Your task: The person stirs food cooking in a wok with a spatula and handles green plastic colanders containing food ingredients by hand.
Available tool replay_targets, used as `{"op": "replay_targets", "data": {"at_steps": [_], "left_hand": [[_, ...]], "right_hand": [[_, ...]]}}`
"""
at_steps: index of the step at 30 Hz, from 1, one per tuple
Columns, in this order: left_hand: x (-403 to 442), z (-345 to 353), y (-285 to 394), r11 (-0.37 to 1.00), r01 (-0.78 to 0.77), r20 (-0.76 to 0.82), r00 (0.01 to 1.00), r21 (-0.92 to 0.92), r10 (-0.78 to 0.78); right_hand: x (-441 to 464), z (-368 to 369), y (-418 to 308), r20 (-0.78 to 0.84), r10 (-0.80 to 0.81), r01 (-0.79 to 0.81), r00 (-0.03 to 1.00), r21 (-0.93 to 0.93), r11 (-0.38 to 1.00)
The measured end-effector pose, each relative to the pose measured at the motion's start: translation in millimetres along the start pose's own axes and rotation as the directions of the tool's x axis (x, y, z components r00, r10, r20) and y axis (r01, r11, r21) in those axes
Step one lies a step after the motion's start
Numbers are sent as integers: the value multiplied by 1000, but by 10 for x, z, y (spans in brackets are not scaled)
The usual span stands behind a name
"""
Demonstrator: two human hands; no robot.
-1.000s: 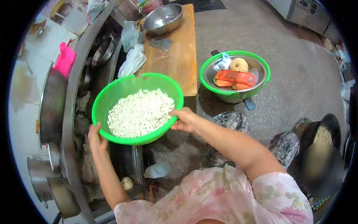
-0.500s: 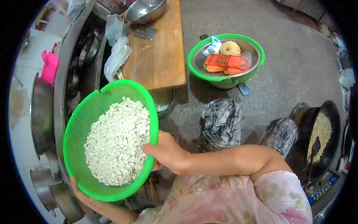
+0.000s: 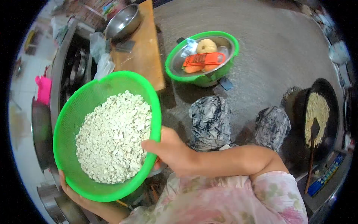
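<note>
A green mesh colander [image 3: 61,130] full of small pale, diced pieces [image 3: 113,138] is held up in front of my body, tilted slightly. My right hand [image 3: 171,151] is closed on its right side, with the thumb over the rim and the other fingers hidden beneath. At the lower left, my left hand [image 3: 68,186] grips the rim from outside; most of its fingers are out of sight under the colander.
A wooden table [image 3: 145,56] bears a steel bowl [image 3: 123,22] and plastic bags [image 3: 104,65]. On the floor, a green-rimmed basin [image 3: 233,56] holds an orange grater [image 3: 203,59], carrots and a pale round squash [image 3: 206,46]. A black wok [image 3: 333,112] with yellowish bits and a spatula [image 3: 311,153] stands at right.
The colander has shifted slightly left in view, still in both hands. The table, basin and my knees also appear further left as the view turns.
</note>
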State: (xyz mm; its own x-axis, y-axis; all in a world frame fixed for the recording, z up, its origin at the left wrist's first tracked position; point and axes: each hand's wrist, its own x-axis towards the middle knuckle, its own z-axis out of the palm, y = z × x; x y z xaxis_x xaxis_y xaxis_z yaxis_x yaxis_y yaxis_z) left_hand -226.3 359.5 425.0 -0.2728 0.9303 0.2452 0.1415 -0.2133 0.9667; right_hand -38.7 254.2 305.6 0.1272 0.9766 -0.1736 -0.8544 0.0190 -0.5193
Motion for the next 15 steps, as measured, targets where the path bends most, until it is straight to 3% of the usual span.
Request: {"op": "replay_targets", "data": {"at_steps": [2,3,4,5,6,8,12,14,15], "left_hand": [[355,-362,-111,980,120,245,966,-157,-79],[563,-512,-182,902,290,425,895,-321,-136],[1101,-830,-636,727,511,609,777,-459,-161],[1349,-967,-888,825,365,697,716,-431,48],[1493,-1000,-1011,753,481,775,629,-450,60],[1819,-933,-1177,603,678,882,462,-421,96],[2296,-820,-1225,641,668,925,302,-378,230],[2670,-856,-1199,630,689,933,279,-358,226],[2847,-1037,-1137,605,714,932,204,-351,300]], "right_hand": [[-275,187,96,-115,-62,52,991,-83,995],[-412,292,201,-172,-102,81,980,-127,989],[-261,508,632,-226,-227,175,947,-228,958],[-298,616,799,-297,-282,200,912,-277,940],[-326,688,945,-358,-335,224,871,-318,921],[-324,771,1192,-345,-489,366,801,-363,857],[-253,1158,1736,-437,-679,476,590,-491,730],[-138,1480,2022,-468,-756,530,458,-538,655],[-140,1799,2234,-478,-784,550,397,-560,620]]}}
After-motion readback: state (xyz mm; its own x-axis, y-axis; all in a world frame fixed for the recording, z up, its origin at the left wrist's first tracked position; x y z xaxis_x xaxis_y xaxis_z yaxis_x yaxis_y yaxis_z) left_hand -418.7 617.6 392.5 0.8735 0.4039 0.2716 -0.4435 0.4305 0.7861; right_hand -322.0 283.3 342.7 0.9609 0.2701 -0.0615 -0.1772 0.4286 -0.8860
